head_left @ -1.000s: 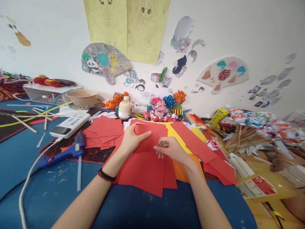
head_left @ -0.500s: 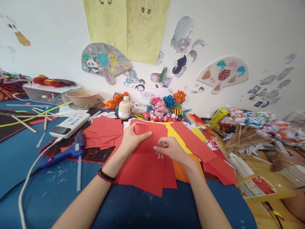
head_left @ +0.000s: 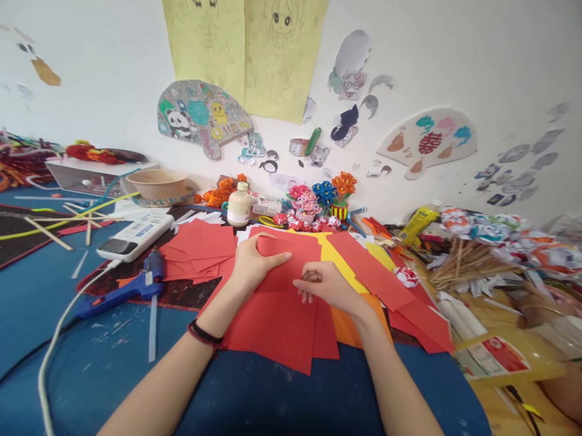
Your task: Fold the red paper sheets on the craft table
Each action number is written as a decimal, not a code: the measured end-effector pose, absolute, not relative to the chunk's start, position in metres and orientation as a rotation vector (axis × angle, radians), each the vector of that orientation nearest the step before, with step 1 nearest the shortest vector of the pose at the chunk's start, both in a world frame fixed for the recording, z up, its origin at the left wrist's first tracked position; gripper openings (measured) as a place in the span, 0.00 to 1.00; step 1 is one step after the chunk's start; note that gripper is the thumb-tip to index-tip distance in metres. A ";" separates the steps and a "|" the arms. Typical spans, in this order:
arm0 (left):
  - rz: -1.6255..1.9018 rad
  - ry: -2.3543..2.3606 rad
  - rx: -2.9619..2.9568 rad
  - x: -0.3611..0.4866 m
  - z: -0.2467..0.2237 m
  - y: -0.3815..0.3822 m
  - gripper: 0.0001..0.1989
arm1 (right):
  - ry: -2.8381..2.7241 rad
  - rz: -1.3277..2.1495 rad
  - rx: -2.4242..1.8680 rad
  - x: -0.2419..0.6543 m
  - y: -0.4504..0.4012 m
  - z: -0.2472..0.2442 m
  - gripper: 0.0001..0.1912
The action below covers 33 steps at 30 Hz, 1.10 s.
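Observation:
My left hand (head_left: 251, 264) grips a square of red paper (head_left: 275, 278), its thumb across the front and its fingers mostly behind the left edge. Close to the paper's right edge, my right hand (head_left: 329, 286) is closed, thumb tip against curled fingers; whatever is between them, if anything, I cannot make out. Beneath both hands lie larger red sheets (head_left: 272, 332), spread over one another. Yellow paper (head_left: 339, 267) and orange paper (head_left: 351, 325) show to their right. A stack of cut red paper (head_left: 201, 243) rests on the left.
A blue glue gun (head_left: 126, 292) and a white power bank (head_left: 137, 235) with a cable lie left. Behind the paper stand a glue bottle (head_left: 239, 205) and small craft flowers (head_left: 337, 194). Long red strips (head_left: 388, 285) and bundled sticks (head_left: 461, 259) are on the right.
Both hands and the red paper keep nearly the same pose. The whole view has shifted very slightly.

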<state>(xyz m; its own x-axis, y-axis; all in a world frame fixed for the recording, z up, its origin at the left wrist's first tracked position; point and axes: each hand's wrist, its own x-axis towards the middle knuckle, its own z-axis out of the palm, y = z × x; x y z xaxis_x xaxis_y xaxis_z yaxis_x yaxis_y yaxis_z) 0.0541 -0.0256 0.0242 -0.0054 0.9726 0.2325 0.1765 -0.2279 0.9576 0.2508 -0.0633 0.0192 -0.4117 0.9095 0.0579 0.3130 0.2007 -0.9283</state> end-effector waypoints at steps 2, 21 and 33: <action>1.313 1.233 1.485 0.054 0.023 -0.025 0.24 | -1.840 1.218 -1.140 0.251 -0.063 0.020 0.18; 1.325 1.179 1.347 0.057 0.032 -0.036 0.22 | -1.807 1.321 -1.125 0.252 -0.063 0.023 0.22; 1.248 1.088 1.169 0.056 0.031 -0.034 0.24 | -1.743 1.400 -1.061 0.254 -0.058 0.016 0.20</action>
